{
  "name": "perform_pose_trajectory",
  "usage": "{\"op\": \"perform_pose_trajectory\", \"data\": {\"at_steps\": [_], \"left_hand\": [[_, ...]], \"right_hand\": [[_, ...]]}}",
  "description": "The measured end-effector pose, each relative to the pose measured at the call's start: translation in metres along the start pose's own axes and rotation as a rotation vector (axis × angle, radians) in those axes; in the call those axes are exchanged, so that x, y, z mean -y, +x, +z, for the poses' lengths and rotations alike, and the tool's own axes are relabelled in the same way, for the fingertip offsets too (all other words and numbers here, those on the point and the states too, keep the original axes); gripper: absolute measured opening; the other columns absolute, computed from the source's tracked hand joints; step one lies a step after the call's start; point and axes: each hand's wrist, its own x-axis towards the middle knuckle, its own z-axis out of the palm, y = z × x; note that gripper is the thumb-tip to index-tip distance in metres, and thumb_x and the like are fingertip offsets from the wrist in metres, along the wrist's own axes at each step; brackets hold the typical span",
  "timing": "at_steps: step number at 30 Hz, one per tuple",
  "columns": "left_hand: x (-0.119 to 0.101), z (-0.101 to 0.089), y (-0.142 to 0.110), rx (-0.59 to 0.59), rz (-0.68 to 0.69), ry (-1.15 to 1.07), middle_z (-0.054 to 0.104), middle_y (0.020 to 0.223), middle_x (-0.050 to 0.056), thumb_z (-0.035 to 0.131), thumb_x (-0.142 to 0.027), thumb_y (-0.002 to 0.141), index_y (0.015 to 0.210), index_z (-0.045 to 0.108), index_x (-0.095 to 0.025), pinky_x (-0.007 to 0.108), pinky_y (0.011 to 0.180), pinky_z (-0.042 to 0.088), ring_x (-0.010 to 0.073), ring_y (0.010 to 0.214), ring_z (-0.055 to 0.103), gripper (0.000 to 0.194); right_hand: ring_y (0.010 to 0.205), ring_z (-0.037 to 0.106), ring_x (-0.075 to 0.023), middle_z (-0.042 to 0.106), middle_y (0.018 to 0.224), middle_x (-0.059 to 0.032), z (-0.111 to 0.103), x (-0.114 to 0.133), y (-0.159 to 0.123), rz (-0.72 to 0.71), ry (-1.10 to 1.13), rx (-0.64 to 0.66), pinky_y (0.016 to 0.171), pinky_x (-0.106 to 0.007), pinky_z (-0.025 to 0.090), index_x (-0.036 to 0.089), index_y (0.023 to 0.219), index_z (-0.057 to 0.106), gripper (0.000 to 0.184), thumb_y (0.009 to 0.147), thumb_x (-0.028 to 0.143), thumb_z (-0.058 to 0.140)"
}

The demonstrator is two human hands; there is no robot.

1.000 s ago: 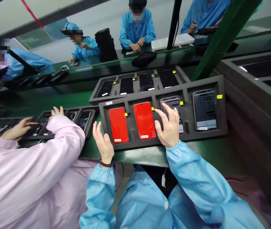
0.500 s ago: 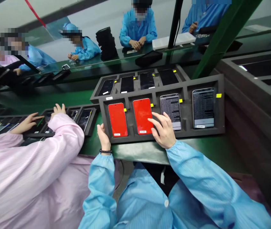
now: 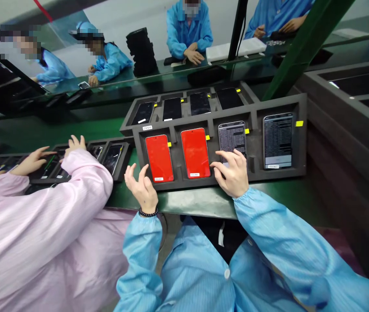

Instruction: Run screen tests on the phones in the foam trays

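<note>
A black foam tray [image 3: 178,184] tilts toward me at the bench edge with several smartphones in its compartments. The leftmost smartphone [image 3: 159,158] and the smartphone beside it [image 3: 195,152] show solid red screens. A third smartphone [image 3: 231,136] and the rightmost smartphone [image 3: 278,141] show lines of text on dark screens. My left hand [image 3: 143,188], fingers apart and holding nothing, is at the tray's lower left corner. Over the lower part of the third smartphone hovers my right hand [image 3: 231,173], its fingers bent and apart; whether it touches the glass I cannot tell.
Behind stands another foam tray [image 3: 126,125] holding dark-screened phones. At left, a co-worker in a pink sleeve [image 3: 83,173] reaches over more phone trays. A green post [image 3: 301,56] rises at right, beside large dark trays [image 3: 327,99]. Co-workers in blue sit across the bench.
My left hand has come off the tray's left side and its fingers have spread. My right hand has shifted right, from the second smartphone's edge to the third.
</note>
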Motion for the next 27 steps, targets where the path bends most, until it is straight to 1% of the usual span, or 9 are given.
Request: {"op": "perform_pose_trajectory", "data": {"at_steps": [3, 5, 11, 14, 16, 20, 23, 25, 27], "left_hand": [[0.001, 0.005, 0.0, 0.08, -0.009, 0.06, 0.042, 0.152, 0.017, 0.029, -0.041, 0.1, 0.13, 0.065, -0.018, 0.057, 0.126, 0.009, 0.0315, 0.152, 0.024, 0.052], [0.0, 0.007, 0.0, 0.104, -0.013, 0.088, 0.041, 0.152, 0.018, 0.031, -0.038, 0.1, 0.13, 0.064, -0.017, 0.06, 0.125, 0.006, 0.0321, 0.153, 0.022, 0.05], [0.0, 0.004, 0.001, 0.081, 0.012, 0.084, 0.052, 0.139, 0.02, 0.035, -0.039, 0.098, 0.113, 0.07, -0.013, 0.056, 0.126, 0.011, 0.0308, 0.146, 0.034, 0.046], [0.002, -0.001, -0.003, 0.11, 0.008, 0.044, 0.051, 0.142, 0.018, 0.031, -0.041, 0.099, 0.109, 0.071, -0.013, 0.054, 0.126, 0.012, 0.03, 0.146, 0.035, 0.05], [0.002, -0.005, -0.01, 0.122, 0.009, 0.037, 0.048, 0.148, 0.018, 0.031, -0.041, 0.1, 0.117, 0.07, -0.013, 0.054, 0.126, 0.009, 0.0301, 0.148, 0.032, 0.051], [0.001, -0.015, -0.027, 0.068, 0.041, 0.029, 0.041, 0.155, 0.017, 0.032, -0.04, 0.101, 0.135, 0.061, -0.015, 0.055, 0.127, 0.005, 0.0306, 0.152, 0.027, 0.052], [0.003, -0.022, -0.034, 0.106, 0.112, 0.038, 0.04, 0.157, 0.012, 0.031, -0.039, 0.101, 0.131, 0.066, -0.021, 0.057, 0.126, 0.001, 0.0313, 0.153, 0.025, 0.049], [0.005, -0.025, -0.038, 0.151, 0.162, 0.059, 0.038, 0.159, 0.01, 0.031, -0.039, 0.101, 0.129, 0.068, -0.025, 0.059, 0.126, -0.002, 0.0321, 0.153, 0.023, 0.048], [0.008, -0.026, -0.041, 0.193, 0.19, 0.09, 0.033, 0.162, 0.009, 0.031, -0.039, 0.102, 0.132, 0.066, -0.026, 0.061, 0.125, -0.004, 0.0329, 0.155, 0.018, 0.048]], "right_hand": [[0.111, 0.057, -0.0241, 0.067, 0.124, -0.0065, 0.0, 0.002, 0.0, 0.012, -0.035, 0.024, 0.11, -0.049, 0.041, 0.023, 0.089, 0.073, 0.016, 0.089, 0.017, 0.058], [0.111, 0.057, -0.0235, 0.067, 0.123, -0.0068, 0.001, 0.005, 0.0, 0.007, -0.051, 0.017, 0.11, -0.047, 0.042, 0.023, 0.089, 0.072, 0.015, 0.09, 0.017, 0.059], [0.108, 0.059, -0.0236, 0.068, 0.12, -0.0077, -0.001, 0.007, 0.002, 0.001, -0.041, -0.004, 0.108, -0.047, 0.043, 0.021, 0.088, 0.072, 0.015, 0.09, 0.016, 0.058], [0.109, 0.059, -0.0251, 0.069, 0.121, -0.0101, -0.001, 0.008, 0.001, -0.003, -0.012, -0.003, 0.109, -0.048, 0.044, 0.02, 0.095, 0.073, 0.016, 0.089, 0.016, 0.059], [0.11, 0.059, -0.0254, 0.068, 0.124, -0.0117, -0.001, 0.01, 0.0, -0.046, 0.014, 0.003, 0.109, -0.048, 0.044, 0.019, 0.102, 0.073, 0.019, 0.089, 0.017, 0.059], [0.112, 0.06, -0.023, 0.068, 0.13, -0.0107, 0.001, 0.017, -0.002, -0.241, 0.048, 0.063, 0.112, -0.049, 0.042, 0.021, 0.109, 0.072, 0.023, 0.09, 0.021, 0.059], [0.116, 0.06, -0.0216, 0.067, 0.134, -0.0094, 0.004, 0.022, -0.002, -0.323, 0.067, 0.105, 0.117, -0.051, 0.036, 0.021, 0.112, 0.071, 0.026, 0.09, 0.019, 0.057], [0.118, 0.059, -0.0217, 0.066, 0.136, -0.0094, 0.005, 0.023, -0.002, -0.334, 0.069, 0.137, 0.119, -0.051, 0.034, 0.021, 0.117, 0.07, 0.03, 0.09, 0.019, 0.056], [0.119, 0.059, -0.0226, 0.065, 0.138, -0.0104, 0.005, 0.023, -0.002, -0.342, 0.078, 0.167, 0.12, -0.052, 0.032, 0.02, 0.123, 0.068, 0.035, 0.09, 0.02, 0.057]]}}
